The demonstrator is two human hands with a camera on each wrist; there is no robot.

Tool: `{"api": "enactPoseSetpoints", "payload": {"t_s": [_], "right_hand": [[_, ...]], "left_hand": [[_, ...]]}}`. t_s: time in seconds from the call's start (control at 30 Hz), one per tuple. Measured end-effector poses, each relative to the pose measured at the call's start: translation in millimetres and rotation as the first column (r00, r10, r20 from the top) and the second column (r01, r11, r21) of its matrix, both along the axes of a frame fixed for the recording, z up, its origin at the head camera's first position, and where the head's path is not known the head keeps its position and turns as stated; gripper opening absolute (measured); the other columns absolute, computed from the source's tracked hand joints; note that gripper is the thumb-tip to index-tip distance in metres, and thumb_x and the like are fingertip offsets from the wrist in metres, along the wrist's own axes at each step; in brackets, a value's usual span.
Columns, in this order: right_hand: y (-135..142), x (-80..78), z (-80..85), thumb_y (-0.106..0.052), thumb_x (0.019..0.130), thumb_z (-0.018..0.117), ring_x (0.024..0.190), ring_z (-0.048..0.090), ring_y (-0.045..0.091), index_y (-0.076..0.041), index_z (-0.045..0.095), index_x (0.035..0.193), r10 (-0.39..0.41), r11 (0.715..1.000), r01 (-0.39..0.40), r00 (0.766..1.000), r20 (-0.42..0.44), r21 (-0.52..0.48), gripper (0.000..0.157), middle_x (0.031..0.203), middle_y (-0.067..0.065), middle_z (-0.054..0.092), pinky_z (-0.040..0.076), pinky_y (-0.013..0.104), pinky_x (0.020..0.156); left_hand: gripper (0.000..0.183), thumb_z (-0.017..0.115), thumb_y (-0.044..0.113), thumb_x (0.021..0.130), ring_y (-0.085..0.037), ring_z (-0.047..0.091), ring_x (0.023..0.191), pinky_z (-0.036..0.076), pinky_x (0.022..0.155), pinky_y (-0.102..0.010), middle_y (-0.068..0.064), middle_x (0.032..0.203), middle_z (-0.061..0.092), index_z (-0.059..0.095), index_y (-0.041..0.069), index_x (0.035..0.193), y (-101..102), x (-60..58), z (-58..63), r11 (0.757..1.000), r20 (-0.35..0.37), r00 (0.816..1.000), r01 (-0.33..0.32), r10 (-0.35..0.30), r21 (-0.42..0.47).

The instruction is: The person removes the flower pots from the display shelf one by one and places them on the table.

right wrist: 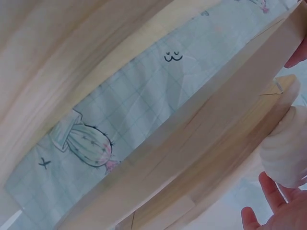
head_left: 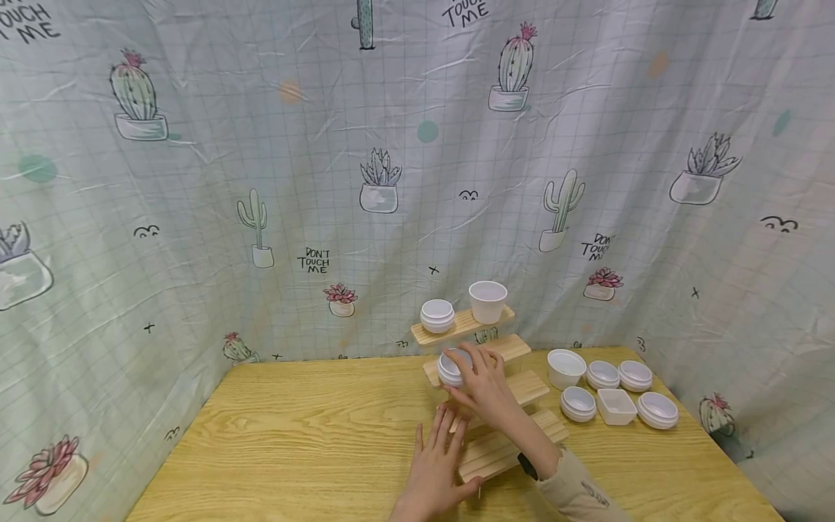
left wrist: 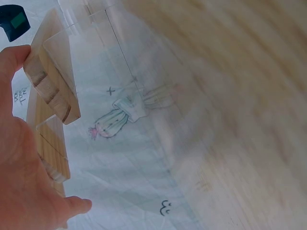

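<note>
A small white round pot with a ridged side stands near the left end of the second plank from the top of a wooden tiered stand. My right hand grips this pot from above and the right; in the right wrist view its fingers lie against the pot. My left hand rests at the stand's left side by the lower planks, fingers extended. In the left wrist view its thumb touches the end of a plank held by clear side panels.
On the top plank sit another ridged white pot and a taller white pot. Right of the stand, several white pots, including a square one, stand on the wooden table. A cactus-print curtain hangs behind.
</note>
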State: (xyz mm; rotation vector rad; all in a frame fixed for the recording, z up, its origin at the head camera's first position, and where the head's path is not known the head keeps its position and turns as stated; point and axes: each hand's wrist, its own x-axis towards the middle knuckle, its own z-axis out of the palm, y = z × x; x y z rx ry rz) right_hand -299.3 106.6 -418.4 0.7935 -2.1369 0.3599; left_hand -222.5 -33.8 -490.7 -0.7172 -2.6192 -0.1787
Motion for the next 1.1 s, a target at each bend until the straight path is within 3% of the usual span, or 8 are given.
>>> {"api": "enactPoseSetpoints", "payload": {"t_s": [0.13, 0.33, 0.43, 0.57, 0.8, 1.1], "right_hand": [[3, 2.4, -2.0, -0.033, 0.073, 0.070, 0.105, 0.048, 0.032, -0.014, 0.049, 0.122, 0.012, 1.000, -0.012, 1.000, -0.010, -0.004, 0.057, 0.120, 0.015, 0.048, 0.033, 0.050, 0.084], [7, 5.8, -3.6, -0.051, 0.088, 0.041, 0.104, 0.049, 0.031, -0.015, 0.049, 0.124, 0.010, 1.000, -0.010, 1.000, -0.029, 0.005, 0.052, 0.122, 0.014, 0.048, 0.034, 0.049, 0.083], [9, 8.1, -3.9, -0.047, 0.084, 0.053, 0.103, 0.049, 0.031, -0.015, 0.049, 0.124, 0.004, 1.000, -0.004, 1.000, -0.030, 0.002, 0.051, 0.121, 0.014, 0.048, 0.034, 0.049, 0.083], [13, 11.5, -4.2, -0.034, 0.070, 0.072, 0.103, 0.048, 0.031, -0.015, 0.050, 0.123, 0.000, 1.000, 0.000, 1.000, -0.025, -0.005, 0.060, 0.121, 0.015, 0.048, 0.034, 0.049, 0.083], [22, 17.4, -5.3, -0.029, 0.067, 0.075, 0.102, 0.047, 0.030, -0.014, 0.050, 0.123, 0.015, 1.000, -0.015, 1.000, -0.010, -0.019, 0.063, 0.120, 0.016, 0.049, 0.033, 0.051, 0.083], [32, 24.5, -8.6, -0.027, 0.065, 0.077, 0.100, 0.047, 0.030, -0.014, 0.050, 0.122, 0.008, 1.000, -0.008, 1.000, -0.018, -0.011, 0.065, 0.118, 0.017, 0.050, 0.034, 0.052, 0.081]], "left_hand": [[0.083, 0.046, 0.064, 0.077, -0.025, 0.014, 0.137, 0.032, 0.094, -0.061, -0.008, 0.148, 0.020, 0.024, 0.017, 0.141, -1, 0.6, 0.4, 1.000, 0.004, 1.000, -0.006, 0.006, -0.001], [0.083, 0.044, 0.065, 0.078, -0.024, 0.012, 0.137, 0.032, 0.094, -0.061, -0.008, 0.149, 0.018, 0.024, 0.017, 0.141, -1, 0.9, -0.7, 1.000, 0.013, 1.000, -0.008, 0.008, 0.003], [0.083, 0.045, 0.065, 0.078, -0.024, 0.013, 0.137, 0.032, 0.094, -0.061, -0.007, 0.149, 0.018, 0.024, 0.017, 0.141, -1, 0.4, -1.1, 1.000, 0.007, 1.000, -0.007, 0.007, 0.002], [0.084, 0.048, 0.064, 0.076, -0.025, 0.014, 0.137, 0.031, 0.095, -0.061, -0.006, 0.149, 0.017, 0.024, 0.018, 0.142, 0, -0.4, -0.9, 1.000, -0.004, 1.000, -0.009, 0.009, 0.005], [0.086, 0.051, 0.063, 0.075, -0.025, 0.015, 0.136, 0.032, 0.094, -0.060, -0.005, 0.149, 0.015, 0.021, 0.018, 0.142, 1, -0.2, 0.1, 1.000, -0.012, 1.000, 0.000, 0.001, 0.016], [0.086, 0.051, 0.065, 0.074, -0.027, 0.022, 0.135, 0.034, 0.094, -0.058, -0.007, 0.147, 0.023, 0.026, 0.017, 0.141, 0, -0.5, -1.8, 1.000, -0.056, 0.998, -0.011, 0.012, 0.011]]}}
